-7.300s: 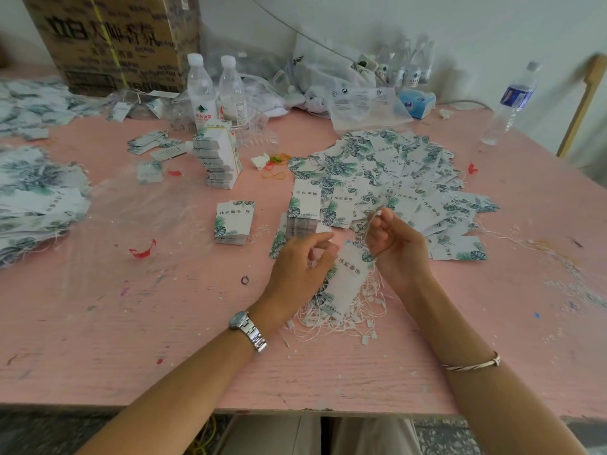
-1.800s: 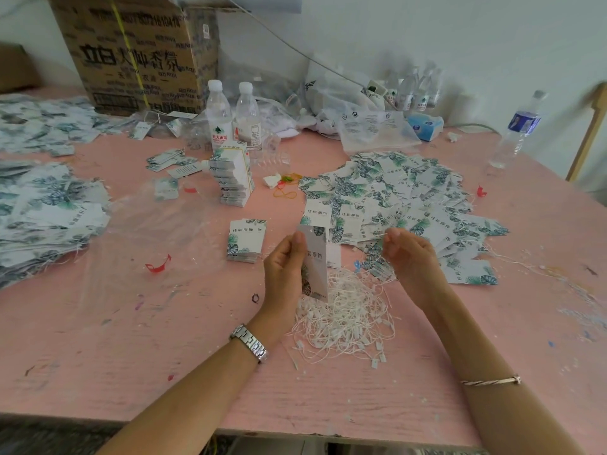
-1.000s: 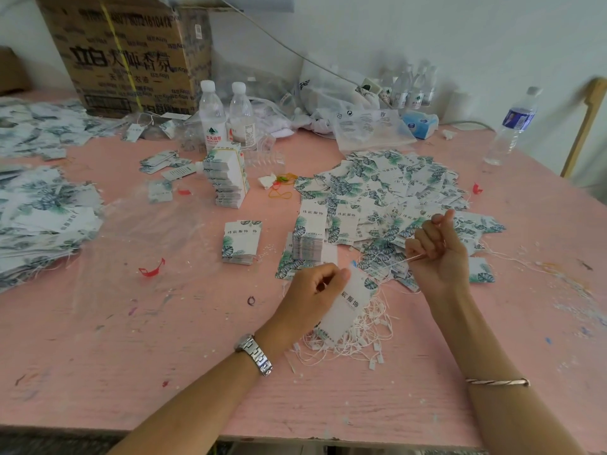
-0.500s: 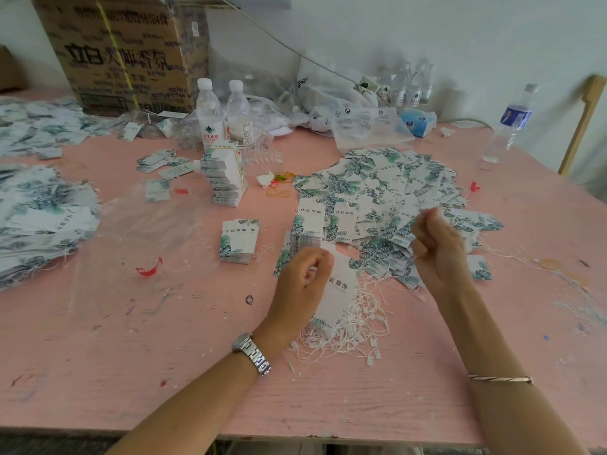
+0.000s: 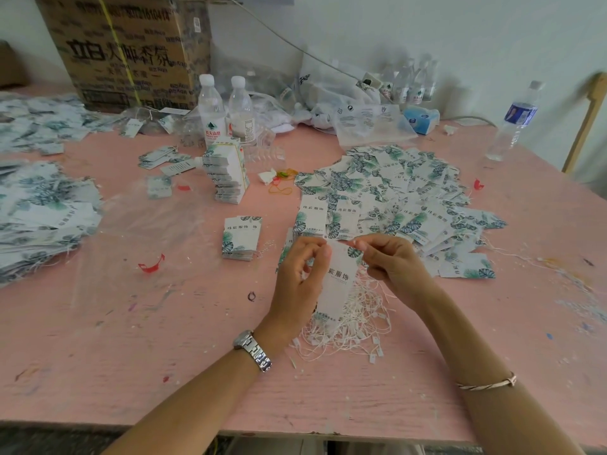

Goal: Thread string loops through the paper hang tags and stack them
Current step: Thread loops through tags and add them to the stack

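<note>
"What is the person doing?"

"Holding one paper tag [image 5: 338, 284] up over the heap of white strings [image 5: 348, 326] on the pink table [image 5: 131, 356]. The left hand [image 5: 302, 274] pinches the tag near its top edge. The right hand [image 5: 391, 264] has its fingertips squeezed together right at the top of the tag, where the hole should be."

"Is a string in those fingers?"

"I think so, but it is too thin for me to see."

"So which step is this?"

"The threading step, I'd say. The loop is going through the hole."

"What comes next?"

"The loop needs a soft pull all the way through, so the paper does not rip. Then the tag can go down on the big spread of tags [image 5: 394, 192] just behind the hands."
</note>
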Demonstrator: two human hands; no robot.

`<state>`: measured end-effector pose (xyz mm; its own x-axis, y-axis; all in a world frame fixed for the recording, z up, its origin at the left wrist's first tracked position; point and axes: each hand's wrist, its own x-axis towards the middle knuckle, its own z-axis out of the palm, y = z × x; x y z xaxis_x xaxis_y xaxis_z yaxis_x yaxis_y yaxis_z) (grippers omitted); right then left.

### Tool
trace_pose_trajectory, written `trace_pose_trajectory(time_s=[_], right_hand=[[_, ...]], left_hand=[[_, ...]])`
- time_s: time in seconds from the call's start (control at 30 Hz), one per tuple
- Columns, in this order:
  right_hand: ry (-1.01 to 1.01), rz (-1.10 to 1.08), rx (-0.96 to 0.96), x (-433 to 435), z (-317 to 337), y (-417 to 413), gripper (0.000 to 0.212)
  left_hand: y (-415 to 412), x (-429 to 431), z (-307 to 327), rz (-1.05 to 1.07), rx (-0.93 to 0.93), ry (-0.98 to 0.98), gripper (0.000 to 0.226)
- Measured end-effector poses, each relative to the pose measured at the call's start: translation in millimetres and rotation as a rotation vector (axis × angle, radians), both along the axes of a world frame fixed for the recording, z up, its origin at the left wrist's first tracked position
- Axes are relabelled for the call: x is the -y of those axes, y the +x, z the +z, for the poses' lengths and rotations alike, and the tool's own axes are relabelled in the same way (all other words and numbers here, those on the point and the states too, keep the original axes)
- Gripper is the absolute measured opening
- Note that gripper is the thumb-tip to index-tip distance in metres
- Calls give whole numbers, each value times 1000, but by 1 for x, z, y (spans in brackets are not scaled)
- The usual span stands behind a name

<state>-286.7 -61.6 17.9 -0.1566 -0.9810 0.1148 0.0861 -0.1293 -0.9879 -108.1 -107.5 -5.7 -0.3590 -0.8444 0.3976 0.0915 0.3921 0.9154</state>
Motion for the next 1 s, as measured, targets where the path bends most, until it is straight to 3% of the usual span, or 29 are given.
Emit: trace_pose_trajectory(time_s=[0.3, 0.53, 0.7, 0.87, 1.0], right_hand=[[-38, 66, -19, 1, -4, 1, 8], [-47, 26, -72, 0, -5, 5, 16], [-49, 15, -101, -1, -4, 6, 48], [-64, 46, -123, -1, -4, 5, 43], [-62, 76, -126, -1, -3, 8, 23]], left_hand=[[1, 1, 0, 8, 3, 42, 33], [0, 0, 2, 5, 47, 19, 26], [0, 2, -1, -3, 82, 4, 26], [0, 1, -2, 45, 128, -51, 25], [3, 0, 0, 151, 111, -186, 30]])
